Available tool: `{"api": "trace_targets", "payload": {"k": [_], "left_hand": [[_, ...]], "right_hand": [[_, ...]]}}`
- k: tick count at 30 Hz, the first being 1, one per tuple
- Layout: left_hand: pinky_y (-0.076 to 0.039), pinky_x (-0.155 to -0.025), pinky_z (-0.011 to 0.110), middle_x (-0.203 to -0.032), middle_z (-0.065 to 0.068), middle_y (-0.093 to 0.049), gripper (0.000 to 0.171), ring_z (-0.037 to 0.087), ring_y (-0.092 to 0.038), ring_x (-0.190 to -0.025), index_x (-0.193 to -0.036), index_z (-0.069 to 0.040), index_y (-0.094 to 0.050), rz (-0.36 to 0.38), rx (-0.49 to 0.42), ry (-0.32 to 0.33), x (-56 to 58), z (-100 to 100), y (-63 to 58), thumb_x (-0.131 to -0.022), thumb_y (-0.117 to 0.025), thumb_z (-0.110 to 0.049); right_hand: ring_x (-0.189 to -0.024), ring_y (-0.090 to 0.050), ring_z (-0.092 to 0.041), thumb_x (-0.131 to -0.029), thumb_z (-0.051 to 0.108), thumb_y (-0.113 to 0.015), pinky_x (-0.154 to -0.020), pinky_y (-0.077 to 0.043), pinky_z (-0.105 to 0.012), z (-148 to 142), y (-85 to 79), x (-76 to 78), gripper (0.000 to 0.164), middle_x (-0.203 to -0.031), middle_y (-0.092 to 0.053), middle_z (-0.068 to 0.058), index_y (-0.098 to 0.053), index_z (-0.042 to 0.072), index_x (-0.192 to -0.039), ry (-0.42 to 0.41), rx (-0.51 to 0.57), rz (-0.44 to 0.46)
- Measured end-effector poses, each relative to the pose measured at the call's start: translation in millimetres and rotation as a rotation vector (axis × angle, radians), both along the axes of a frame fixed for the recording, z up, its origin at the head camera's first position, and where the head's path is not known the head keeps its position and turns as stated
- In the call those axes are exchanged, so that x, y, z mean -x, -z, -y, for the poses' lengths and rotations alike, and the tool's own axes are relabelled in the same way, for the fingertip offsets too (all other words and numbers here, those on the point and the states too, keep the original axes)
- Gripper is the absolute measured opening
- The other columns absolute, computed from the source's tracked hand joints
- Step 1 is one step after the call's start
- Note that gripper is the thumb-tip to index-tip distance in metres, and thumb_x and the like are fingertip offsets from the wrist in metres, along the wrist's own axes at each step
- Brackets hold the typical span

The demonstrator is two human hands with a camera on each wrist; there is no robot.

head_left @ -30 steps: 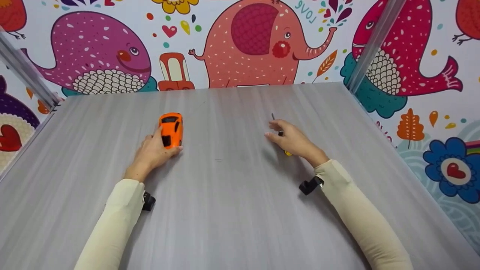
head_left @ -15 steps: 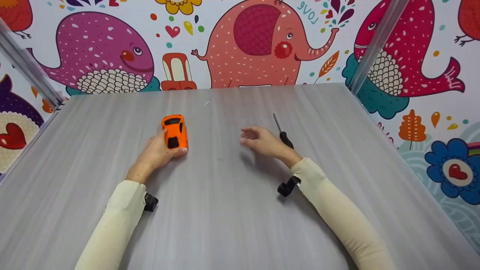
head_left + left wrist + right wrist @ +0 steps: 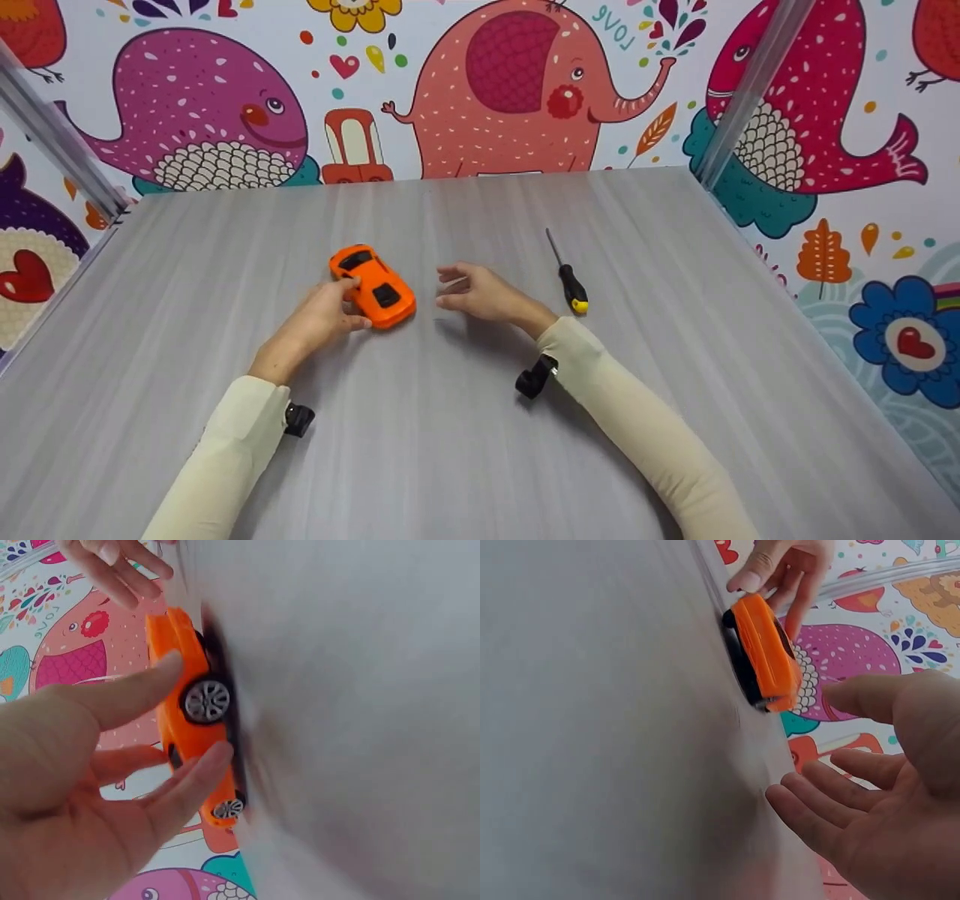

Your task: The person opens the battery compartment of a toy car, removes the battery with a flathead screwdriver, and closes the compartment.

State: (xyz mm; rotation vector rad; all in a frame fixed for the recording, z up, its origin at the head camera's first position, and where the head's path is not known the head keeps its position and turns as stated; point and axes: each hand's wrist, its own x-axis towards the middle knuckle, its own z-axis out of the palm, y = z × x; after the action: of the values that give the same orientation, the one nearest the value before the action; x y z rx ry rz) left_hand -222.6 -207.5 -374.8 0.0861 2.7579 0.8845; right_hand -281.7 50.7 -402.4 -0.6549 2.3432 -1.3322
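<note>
An orange toy car (image 3: pixel 375 289) sits left of the middle of the table, turned at a slant. My left hand (image 3: pixel 319 322) holds it from its left side, with a finger over the roof and the thumb at the rear. In the left wrist view the silver-spoked wheels (image 3: pixel 206 700) face the palm. My right hand (image 3: pixel 484 296) hovers just right of the car with its fingers apart and nothing between them. In the right wrist view this hand (image 3: pixel 877 795) reaches toward the car with the palm showing. A screwdriver (image 3: pixel 574 289) lies to the right of that hand.
The grey wood-grain table (image 3: pixel 450 450) meets a cartoon-printed wall (image 3: pixel 510 90) at the back. Metal posts (image 3: pixel 750 105) stand at the rear corners. A black camera (image 3: pixel 536 377) sits at the right wrist, close over the table.
My right hand has moved left, away from the screwdriver and toward the car, uncovering the screwdriver. The car has swung from nearly straight to slanted, its rear now to the right.
</note>
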Motion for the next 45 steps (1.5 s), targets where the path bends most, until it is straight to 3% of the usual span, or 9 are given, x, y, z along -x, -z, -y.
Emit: {"api": "trace_targets", "payload": {"k": [5, 8, 12, 15, 20, 23, 30, 37, 45], "left_hand": [[-0.047, -0.095, 0.05, -0.13, 0.034, -0.05, 0.054, 0.038, -0.05, -0.108, -0.14, 0.005, -0.054, -0.131, 0.029, 0.03, -3.0, 3.0, 0.5, -0.09, -0.073, -0.006], [-0.043, -0.104, 0.057, -0.131, 0.033, -0.049, 0.043, 0.044, -0.047, -0.117, -0.13, 0.002, -0.064, -0.182, 0.04, 0.045, -2.2, 6.3, 0.6, -0.09, -0.074, -0.008], [-0.027, -0.12, 0.064, -0.152, 0.032, -0.031, 0.039, 0.051, -0.031, -0.141, -0.123, 0.0, -0.063, -0.123, 0.02, 0.076, 8.0, 12.1, -1.5, -0.087, -0.077, -0.008], [-0.02, -0.123, 0.063, -0.159, 0.031, -0.025, 0.048, 0.049, -0.024, -0.147, -0.124, 0.0, -0.053, -0.086, 0.006, 0.131, 20.6, 19.6, -2.4, -0.084, -0.079, -0.003], [-0.015, -0.124, 0.062, -0.16, 0.027, -0.028, 0.089, 0.046, -0.024, -0.149, -0.155, -0.005, -0.028, -0.027, 0.007, 0.209, 36.4, 33.0, 1.7, -0.081, -0.077, 0.005], [-0.013, -0.124, 0.064, -0.164, 0.025, -0.022, 0.099, 0.047, -0.021, -0.15, -0.161, -0.012, -0.018, 0.031, 0.011, 0.221, 40.4, 38.0, 5.6, -0.082, -0.074, 0.006], [-0.014, -0.123, 0.066, -0.165, 0.025, -0.017, 0.088, 0.051, -0.018, -0.149, -0.158, -0.008, -0.028, 0.028, 0.003, 0.223, 46.6, 42.3, 9.1, -0.083, -0.072, 0.007], [-0.023, -0.122, 0.064, -0.159, 0.026, -0.026, 0.075, 0.049, -0.026, -0.146, -0.154, -0.006, -0.037, -0.015, 0.044, 0.176, 49.1, 42.2, 11.5, -0.087, -0.069, 0.006], [-0.033, -0.117, 0.062, -0.141, 0.028, -0.039, 0.07, 0.047, -0.04, -0.133, -0.151, -0.006, -0.043, -0.062, 0.053, 0.17, 51.8, 39.2, 11.8, -0.088, -0.072, -0.001]], "right_hand": [[-0.136, -0.052, -0.029, -0.091, 0.02, -0.074, -0.112, -0.048, -0.042, 12.7, 0.6, -0.4, 0.071, -0.151, -0.049, -0.014, -0.04, 0.004, -0.151, 0.001, -0.012, 0.035], [-0.138, -0.05, -0.028, -0.087, 0.026, -0.078, -0.116, -0.044, -0.042, 20.8, 0.1, -2.4, 0.08, -0.152, -0.049, -0.012, -0.038, 0.007, -0.153, 0.008, -0.048, 0.047], [-0.138, -0.049, -0.028, -0.082, 0.034, -0.084, -0.118, -0.041, -0.042, 33.2, -0.8, -6.9, 0.093, -0.152, -0.048, -0.01, -0.033, 0.009, -0.156, 0.021, -0.113, 0.037], [-0.138, -0.048, -0.026, -0.078, 0.039, -0.086, -0.119, -0.04, -0.041, 42.9, -1.7, -10.7, 0.102, -0.153, -0.046, -0.009, -0.029, 0.011, -0.157, 0.038, -0.157, 0.034], [-0.137, -0.049, -0.022, -0.074, 0.041, -0.089, -0.119, -0.04, -0.039, 58.1, 0.1, -17.2, 0.108, -0.152, -0.048, -0.009, -0.027, 0.014, -0.158, 0.093, -0.211, 0.044], [-0.132, -0.052, -0.02, -0.072, 0.041, -0.09, -0.118, -0.041, -0.038, 66.1, 1.8, -21.5, 0.109, -0.149, -0.051, -0.009, -0.028, 0.013, -0.158, 0.111, -0.244, 0.034], [-0.133, -0.047, -0.021, -0.071, 0.037, -0.092, -0.118, -0.041, -0.037, 78.4, 1.9, -31.9, 0.108, -0.151, -0.045, -0.01, -0.03, 0.013, -0.156, 0.127, -0.335, -0.06], [-0.123, -0.053, -0.022, -0.076, 0.024, -0.088, -0.11, -0.046, -0.033, 64.0, 5.7, -22.7, 0.09, -0.14, -0.054, -0.012, -0.041, 0.008, -0.15, 0.043, -0.261, -0.146], [-0.134, -0.05, -0.024, -0.078, 0.012, -0.085, -0.116, -0.041, -0.036, 28.7, -2.4, -1.5, 0.084, -0.149, -0.051, -0.01, -0.043, 0.011, -0.151, -0.079, -0.146, -0.053]]}}
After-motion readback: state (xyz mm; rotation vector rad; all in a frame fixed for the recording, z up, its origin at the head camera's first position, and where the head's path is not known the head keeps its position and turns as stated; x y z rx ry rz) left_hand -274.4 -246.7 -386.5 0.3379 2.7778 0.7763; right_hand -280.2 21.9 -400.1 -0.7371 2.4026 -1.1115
